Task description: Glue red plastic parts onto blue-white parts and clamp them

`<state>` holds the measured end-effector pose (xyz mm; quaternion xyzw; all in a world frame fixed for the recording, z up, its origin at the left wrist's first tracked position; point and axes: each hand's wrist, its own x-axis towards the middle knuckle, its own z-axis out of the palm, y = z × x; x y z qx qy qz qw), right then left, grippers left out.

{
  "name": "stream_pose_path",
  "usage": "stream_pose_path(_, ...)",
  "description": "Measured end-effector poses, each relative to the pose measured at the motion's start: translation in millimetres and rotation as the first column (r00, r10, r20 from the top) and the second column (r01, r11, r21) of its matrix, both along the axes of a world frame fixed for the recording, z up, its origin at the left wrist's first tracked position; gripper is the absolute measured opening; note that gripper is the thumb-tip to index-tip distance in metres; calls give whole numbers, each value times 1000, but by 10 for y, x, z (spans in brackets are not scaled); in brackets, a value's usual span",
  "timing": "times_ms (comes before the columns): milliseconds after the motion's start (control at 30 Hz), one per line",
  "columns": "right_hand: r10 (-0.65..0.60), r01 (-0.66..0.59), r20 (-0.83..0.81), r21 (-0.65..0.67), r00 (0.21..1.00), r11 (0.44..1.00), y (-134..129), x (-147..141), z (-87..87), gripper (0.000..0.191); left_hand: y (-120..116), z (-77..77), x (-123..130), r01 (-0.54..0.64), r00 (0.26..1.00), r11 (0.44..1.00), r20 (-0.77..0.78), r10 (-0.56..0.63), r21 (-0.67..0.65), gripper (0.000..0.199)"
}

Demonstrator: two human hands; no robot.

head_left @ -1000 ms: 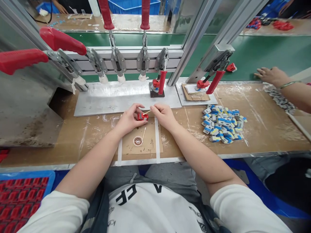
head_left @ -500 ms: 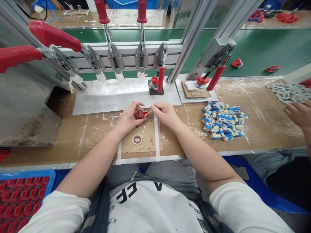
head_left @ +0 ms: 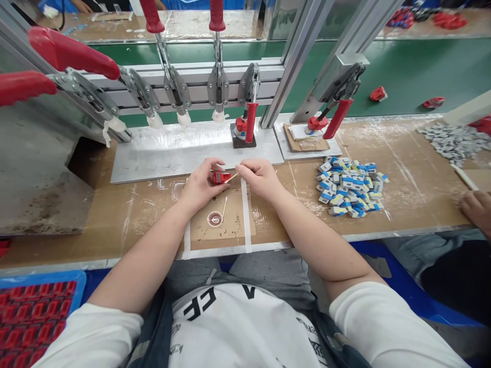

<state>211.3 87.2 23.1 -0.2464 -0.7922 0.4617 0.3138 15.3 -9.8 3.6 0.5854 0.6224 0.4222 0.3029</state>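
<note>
Between the thumb and fingers of my left hand (head_left: 200, 185) is a small red toy car body (head_left: 221, 177), held above the cardboard mat. My right hand (head_left: 258, 176) pinches a thin cotton swab (head_left: 232, 177), whose tip reaches the car body's right side; whether it touches I cannot tell. Below them, on the cardboard mat (head_left: 230, 230), stands a small round dish (head_left: 215, 219) with reddish-brown liquid. A second swab (head_left: 224, 207) lies beside the dish, its lower end near the rim.
Red-handled toggle clamps (head_left: 217, 76) line the metal rail behind. A pile of blue-and-white blocks (head_left: 351, 185) lies to the right, grey parts (head_left: 456, 143) beyond. A blue crate (head_left: 81, 286) of red parts is at lower left. A co-worker's hand (head_left: 477, 209) rests at the right edge.
The view has shifted slightly. My hands keep the same hold, with the swab still at the car body. The co-worker's hand at the right has moved down, uncovering a white stick.
</note>
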Motion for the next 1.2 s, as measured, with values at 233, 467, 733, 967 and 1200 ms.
stream_pose_path(233,484,-573,338,253,807,779,-482,-125,108,45,31,64,-84,-113,992,993,64,111,20,54)
stream_pose_path(467,-362,335,-3,386,932,860,235,561,241,30,30,158,-92,-132,989,991,78,129,29,46)
stream_pose_path(733,-717,720,-84,16,692,694,1304,1579,437,34,210,455,61,25,978,1000,209,-24,0,63)
stream_pose_path(967,-548,549,-356,-107,757,829,1452,1742,1032,46,673,795,561,254,950,967,193,-245,-26,53)
stream_pose_path(1200,-661,648,-37,-165,749,744,1931,1512,463,47,1119,770,1003,287,955,954,97,-278,-90,64)
